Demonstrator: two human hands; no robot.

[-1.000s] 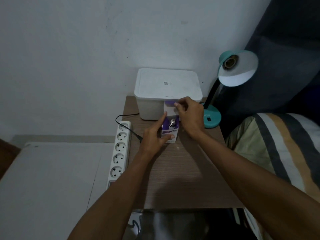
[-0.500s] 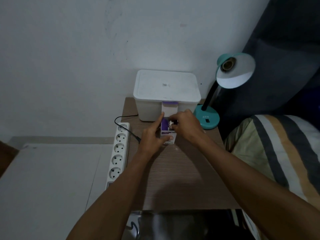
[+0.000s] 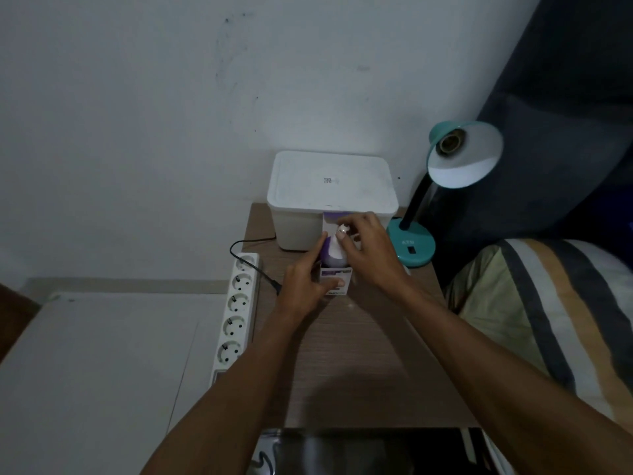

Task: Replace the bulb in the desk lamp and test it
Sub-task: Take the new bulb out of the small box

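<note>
A small white and purple bulb box (image 3: 336,282) stands upright on the wooden bedside table (image 3: 359,354), its top flap open. My left hand (image 3: 305,286) grips the box from the left. My right hand (image 3: 368,252) pinches the metal screw base of a white bulb (image 3: 334,250) that sticks partly out of the box top. The teal desk lamp (image 3: 455,156) stands at the table's back right, its shade tilted toward me and its socket bare, with no bulb in it.
A white lidded plastic bin (image 3: 329,186) sits against the wall just behind the box. A white power strip (image 3: 238,310) lies along the table's left edge with a black cord plugged in. A striped pillow (image 3: 548,303) lies to the right. A dark glossy object (image 3: 359,450) is at the near edge.
My right hand let go of the box flap, took hold of the bulb's screw base and has lifted the bulb partly up out of the box. My left hand kept holding the box.
</note>
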